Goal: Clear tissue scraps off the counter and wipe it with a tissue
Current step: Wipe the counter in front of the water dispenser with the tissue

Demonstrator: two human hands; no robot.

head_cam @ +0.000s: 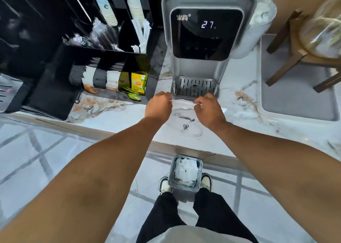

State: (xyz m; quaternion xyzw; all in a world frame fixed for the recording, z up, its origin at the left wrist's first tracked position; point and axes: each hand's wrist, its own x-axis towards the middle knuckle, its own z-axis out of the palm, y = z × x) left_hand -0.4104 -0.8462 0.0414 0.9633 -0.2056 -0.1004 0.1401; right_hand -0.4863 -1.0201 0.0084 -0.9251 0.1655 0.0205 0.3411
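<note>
Above the marble counter [230, 102], just in front of the water dispenser's drip tray [194, 87], a white tissue [182, 103] is stretched flat between two hands. The left hand [158, 104] pinches the tissue's left edge with fingers closed on it; the right hand [209, 110] pinches the right edge in the same way. Whether the tissue touches the counter cannot be told. On the counter nearer the person, below the hands, lies a small patch of dark specks [185, 127]. The water dispenser [206, 32] stands upright behind the tissue, its dark panel reading 27. To its left, a black organiser [127, 65] holds yellow and green tea packets [137, 83]. To its right stands a white roll in wrapping [258, 25], and farther right a grey mat [295, 99] carries a wooden stand [287, 58]. On the tiled floor [46, 159], against the counter's edge, a grey bin [170, 180] holds crumpled white tissues [185, 170]; it sits between the person's two shoes [164, 185].
</note>
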